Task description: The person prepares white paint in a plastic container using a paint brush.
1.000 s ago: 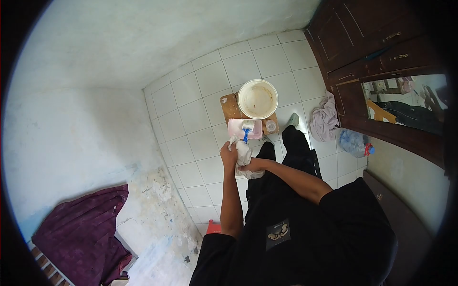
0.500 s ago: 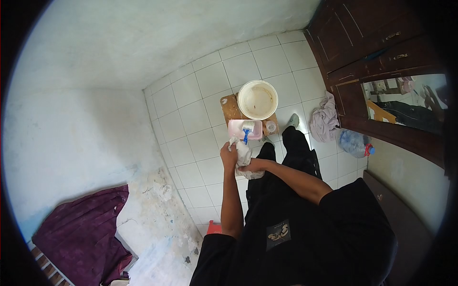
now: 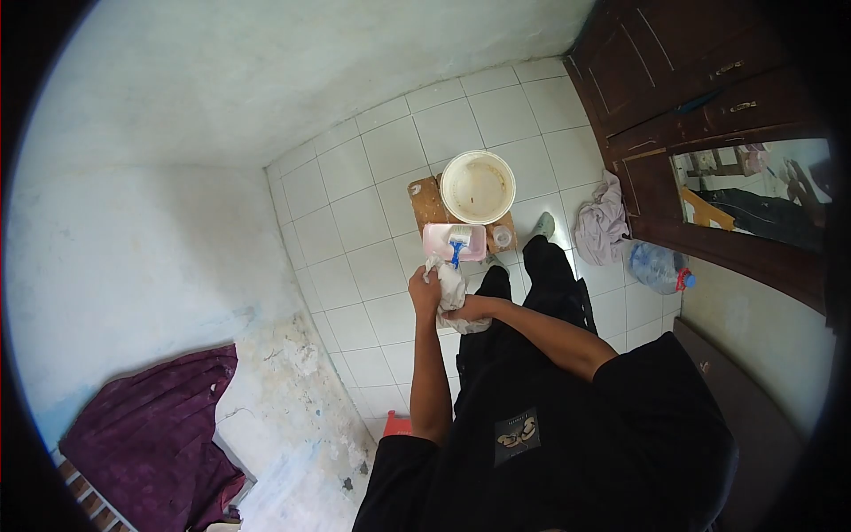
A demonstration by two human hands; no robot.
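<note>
Both my hands are closed on a crumpled whitish cloth (image 3: 452,285) in front of my legs. My left hand (image 3: 424,291) grips it along its left edge. Lower down, my right hand (image 3: 470,309) has its fingers wrapped into the cloth, and some fabric hangs beneath it. Just beyond the cloth lies a pink tray (image 3: 433,241), with a blue-handled paint roller (image 3: 458,241) resting in it. A round white bucket (image 3: 479,186) stands behind the tray, and a small clear cup (image 3: 502,236) is at the tray's right.
A wooden board (image 3: 425,199) lies under the bucket on the tiled floor. At the right are a heaped pale cloth (image 3: 603,222), a large plastic bottle (image 3: 656,268) and a dark wooden wardrobe (image 3: 647,89). Purple fabric (image 3: 160,434) hangs at the lower left wall.
</note>
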